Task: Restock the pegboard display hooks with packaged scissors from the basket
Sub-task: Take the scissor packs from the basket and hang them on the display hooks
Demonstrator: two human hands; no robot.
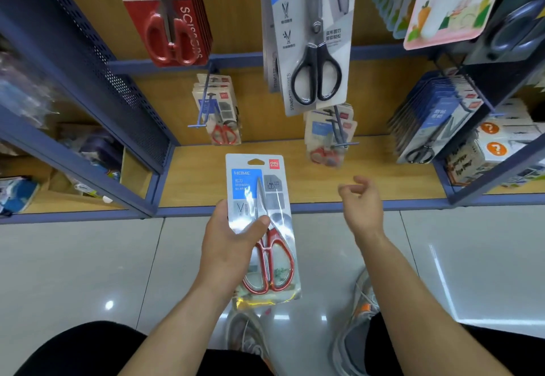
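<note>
in front of the low wooden shelf (295,175), above the grey tiled floor (73,257), the left grip (233,246) is clamped on a scissors pack (262,187): the thumb lies across the clear front over the blades and the fingers are behind the card. the pack stands nearly upright, hang hole at the top, not on any hook. its blue panel reads "home", a red "deli" logo sits in the top right corner, and the scissors inside have red handles. the right grip (361,207) hangs just to the right of the pack, apart from it, fingers loosely curled and grasping nothing.

on the backboard behind, a left hook (203,110) carries a few matching packs (224,116) with red handles and the same red logo. a right hook (339,128) carries similar packs (327,139), blurred. higher up hangs a red pack (177,21) marked "210mm" and "scissors", with red-handled scissors. beside it a grey pack (315,51) with a blue top reads "170mm" and "standard" along its edge; its scissors have black handles. at the right, a row of blue packs (433,122) hangs beside white boxes (498,139) with orange question marks. a grey shoe (359,316) shows below.
</note>
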